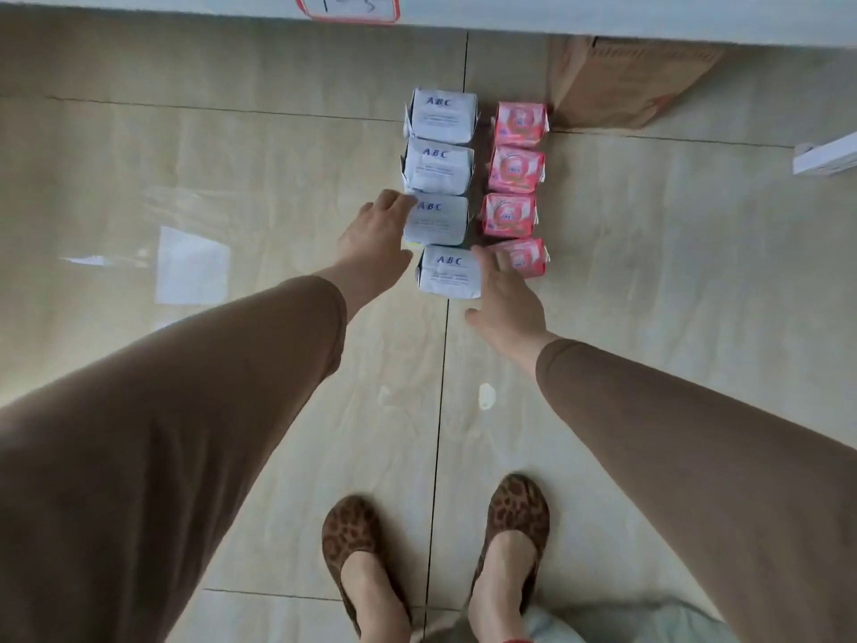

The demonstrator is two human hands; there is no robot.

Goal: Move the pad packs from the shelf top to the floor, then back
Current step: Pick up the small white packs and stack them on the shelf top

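My feet in leopard-print flats stand nearest, on the glossy beige tiled floor, one either side of a tile seam. Both my arms in brown sleeves reach forward and down toward the packs.

My right hand is spread, fingers straight, with the fingertips reaching between the nearest white ABC pad pack and the nearest pink pad pack; it partly covers that pink pack's near left corner, though I cannot tell whether it presses on either one. My left hand is a little farther out, fingers relaxed and extended, its fingertips touching the left edge of the third white pack from the far end.

All the packs lie on the floor in two columns running away from me: four white ABC packs on the left, four pink ones on the right, the columns just beside each other. The nearest white pack sits slightly to the right of the other three.

Beyond the pink column, touching its far pack, is a brown cardboard box under the white shelf edge, which carries a red-bordered label. A white box corner shows at far right.
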